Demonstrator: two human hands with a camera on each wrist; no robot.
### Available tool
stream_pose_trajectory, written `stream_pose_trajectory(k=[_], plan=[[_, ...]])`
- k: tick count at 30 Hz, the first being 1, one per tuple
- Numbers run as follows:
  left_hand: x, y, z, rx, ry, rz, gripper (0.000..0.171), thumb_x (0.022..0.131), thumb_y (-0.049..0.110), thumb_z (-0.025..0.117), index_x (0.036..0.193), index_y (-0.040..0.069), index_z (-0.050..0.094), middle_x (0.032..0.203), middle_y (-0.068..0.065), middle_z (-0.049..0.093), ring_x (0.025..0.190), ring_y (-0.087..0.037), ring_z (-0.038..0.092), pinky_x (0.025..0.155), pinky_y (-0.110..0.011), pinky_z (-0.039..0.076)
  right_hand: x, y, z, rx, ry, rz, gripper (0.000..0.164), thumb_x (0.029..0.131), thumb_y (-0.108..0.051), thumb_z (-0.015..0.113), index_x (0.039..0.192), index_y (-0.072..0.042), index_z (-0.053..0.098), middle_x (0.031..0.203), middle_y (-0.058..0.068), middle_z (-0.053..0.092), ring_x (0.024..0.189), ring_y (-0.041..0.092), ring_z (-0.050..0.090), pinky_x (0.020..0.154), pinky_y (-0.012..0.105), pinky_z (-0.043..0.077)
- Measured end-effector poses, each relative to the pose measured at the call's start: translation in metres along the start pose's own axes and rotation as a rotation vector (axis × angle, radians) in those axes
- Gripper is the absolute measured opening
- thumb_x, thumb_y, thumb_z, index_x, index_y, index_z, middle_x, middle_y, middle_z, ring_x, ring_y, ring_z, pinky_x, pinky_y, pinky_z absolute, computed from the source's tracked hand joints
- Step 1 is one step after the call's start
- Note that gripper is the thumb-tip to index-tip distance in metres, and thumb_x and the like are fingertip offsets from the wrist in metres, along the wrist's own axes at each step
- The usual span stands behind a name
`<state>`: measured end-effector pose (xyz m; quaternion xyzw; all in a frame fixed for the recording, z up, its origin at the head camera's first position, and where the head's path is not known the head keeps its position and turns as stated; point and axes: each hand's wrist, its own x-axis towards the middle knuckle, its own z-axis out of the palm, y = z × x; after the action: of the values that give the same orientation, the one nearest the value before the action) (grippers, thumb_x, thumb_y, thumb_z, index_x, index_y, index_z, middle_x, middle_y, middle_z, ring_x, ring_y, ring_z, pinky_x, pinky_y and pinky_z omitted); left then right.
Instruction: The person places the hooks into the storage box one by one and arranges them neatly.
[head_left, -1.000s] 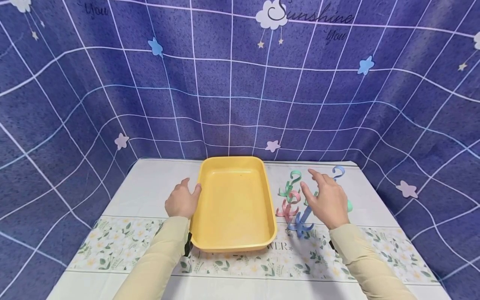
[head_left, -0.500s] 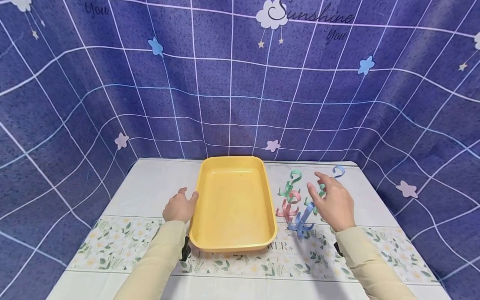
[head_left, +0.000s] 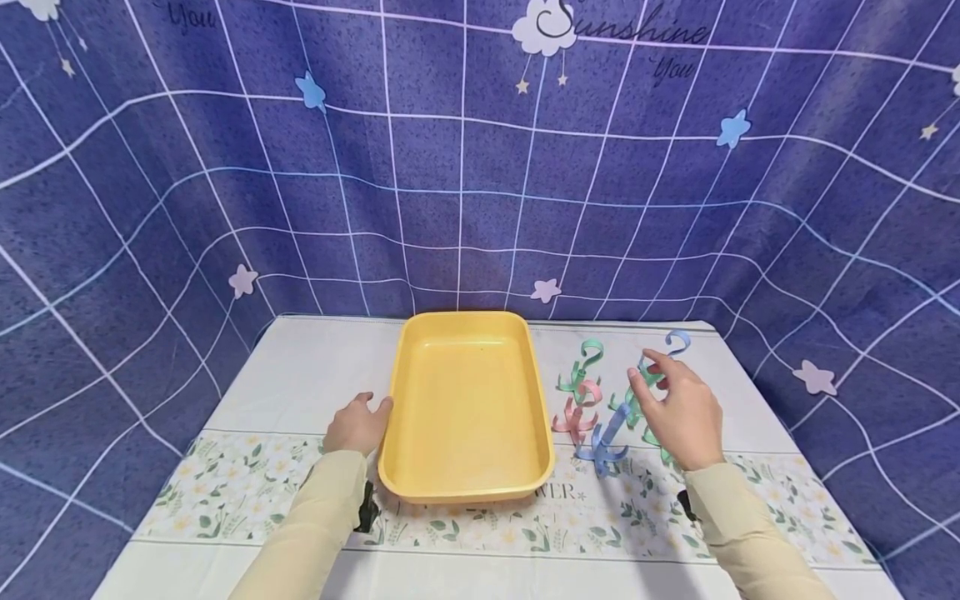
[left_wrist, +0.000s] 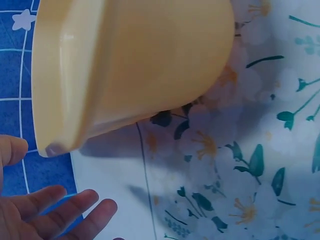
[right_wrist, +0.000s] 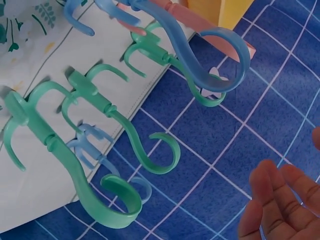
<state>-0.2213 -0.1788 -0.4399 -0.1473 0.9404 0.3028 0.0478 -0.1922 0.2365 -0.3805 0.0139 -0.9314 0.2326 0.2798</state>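
My left hand [head_left: 356, 423] hovers beside the left rim of a yellow plastic tray [head_left: 465, 408]. In the left wrist view its relaxed fingers [left_wrist: 75, 210] are apart from the tray's wall and hold nothing. Over a group of plastic claw hooks on the right, my right hand [head_left: 682, 412] hangs with loosely bent fingers and nothing in them. Near it stand a blue hook [head_left: 602, 450], a pink hook [head_left: 575, 421] and a green hook [head_left: 577, 382]. Two more green hooks [right_wrist: 75, 170] show clearly in the right wrist view, with a second blue hook [right_wrist: 90, 150] behind them.
A white tablecloth [head_left: 315, 350] with a printed flower band [head_left: 240, 487] covers the table. A dark blue gridded curtain [head_left: 465, 208] hangs behind and along both sides. The hooks stand upright, close together, between the tray and the table's right side.
My right hand has moved right and slightly toward me, uncovering more of the green hooks. My left hand has drifted slightly left and nearer, away from the tray's rim.
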Motion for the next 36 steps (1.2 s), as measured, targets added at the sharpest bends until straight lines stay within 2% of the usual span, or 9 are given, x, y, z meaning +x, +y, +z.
stream_pose_trajectory(k=[6,13,18,26,31,36], plan=[[-0.001,-0.006,0.006,-0.015,-0.031,-0.004,0.062,0.107,0.042,0.040,0.149,-0.002,0.045,0.129,-0.030,0.062,0.110,-0.050,0.062,0.092,-0.062,0.050,-0.001,0.005,-0.006,0.013,0.024,0.014,0.042,0.099,-0.033,0.066,0.131,-0.005,0.067,0.106,0.015,0.073,0.087,0.033,0.068,0.065,0.053,0.050],[0.001,-0.009,0.014,-0.042,-0.046,0.005,0.060,0.107,0.041,0.039,0.149,-0.001,0.046,0.125,-0.027,0.066,0.108,-0.047,0.064,0.091,-0.060,0.051,-0.001,0.008,-0.010,0.022,0.022,0.032,0.044,0.100,-0.034,0.066,0.132,-0.005,0.066,0.109,0.016,0.073,0.088,0.033,0.067,0.067,0.053,0.050],[0.000,-0.009,0.015,-0.060,-0.066,-0.004,0.059,0.108,0.041,0.038,0.149,-0.001,0.047,0.131,-0.028,0.062,0.115,-0.048,0.061,0.095,-0.061,0.049,0.000,0.012,-0.011,0.025,0.032,0.047,0.042,0.099,-0.033,0.066,0.131,-0.005,0.067,0.108,0.016,0.073,0.086,0.033,0.068,0.067,0.053,0.049],[-0.004,-0.010,0.018,-0.139,-0.088,-0.013,0.060,0.109,0.041,0.037,0.149,-0.003,0.046,0.123,-0.028,0.066,0.107,-0.043,0.066,0.096,-0.060,0.049,-0.001,0.017,-0.015,0.025,0.048,0.069,0.041,0.099,-0.032,0.065,0.130,-0.005,0.068,0.107,0.016,0.072,0.087,0.034,0.068,0.069,0.054,0.048],[-0.004,-0.007,0.020,-0.170,-0.091,-0.039,0.060,0.109,0.040,0.036,0.148,-0.004,0.047,0.129,-0.029,0.063,0.112,-0.044,0.063,0.099,-0.059,0.048,-0.003,0.021,-0.017,0.023,0.050,0.075,0.041,0.100,-0.032,0.065,0.130,-0.004,0.068,0.107,0.018,0.072,0.087,0.035,0.067,0.069,0.056,0.048],[-0.004,-0.008,0.023,-0.196,-0.092,-0.026,0.059,0.109,0.039,0.036,0.146,-0.006,0.048,0.131,-0.031,0.061,0.114,-0.046,0.062,0.100,-0.059,0.048,-0.003,0.024,-0.018,0.019,0.057,0.077,0.040,0.099,-0.030,0.065,0.129,-0.003,0.068,0.107,0.019,0.072,0.088,0.036,0.068,0.069,0.056,0.048]])
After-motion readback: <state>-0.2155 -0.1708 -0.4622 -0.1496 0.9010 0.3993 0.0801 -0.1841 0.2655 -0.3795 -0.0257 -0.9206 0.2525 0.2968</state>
